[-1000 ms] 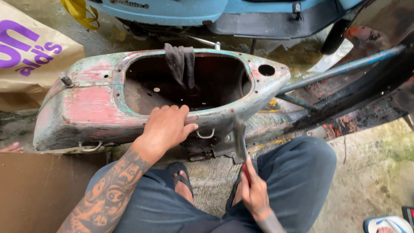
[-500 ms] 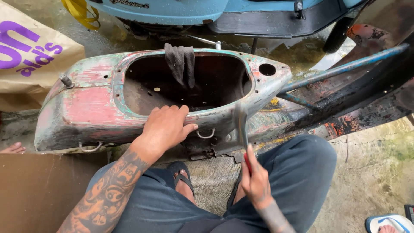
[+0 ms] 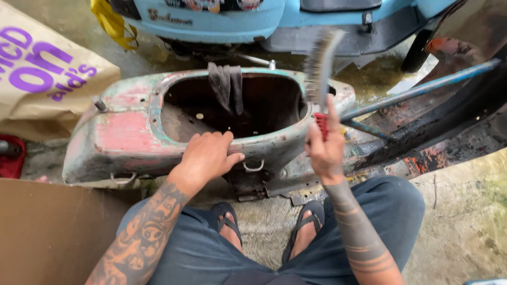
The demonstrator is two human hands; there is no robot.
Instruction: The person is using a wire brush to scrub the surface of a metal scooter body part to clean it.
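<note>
Left hand (image 3: 208, 155) lies flat on the near rim of the old scooter body shell (image 3: 132, 140), fingers (image 3: 214, 138) spread and pressing on the worn red and green paint. Right hand (image 3: 325, 150) is up over the shell's right end, fingers clamped round the red handle of a wire brush (image 3: 318, 68), bristle head blurred and pointing far. A dark rag (image 3: 226, 87) hangs over the far edge of the shell's open cavity. A blue scooter (image 3: 274, 21) stands beyond, a brown paper bag (image 3: 47, 79) far left, sandalled feet near on wet concrete.
</note>
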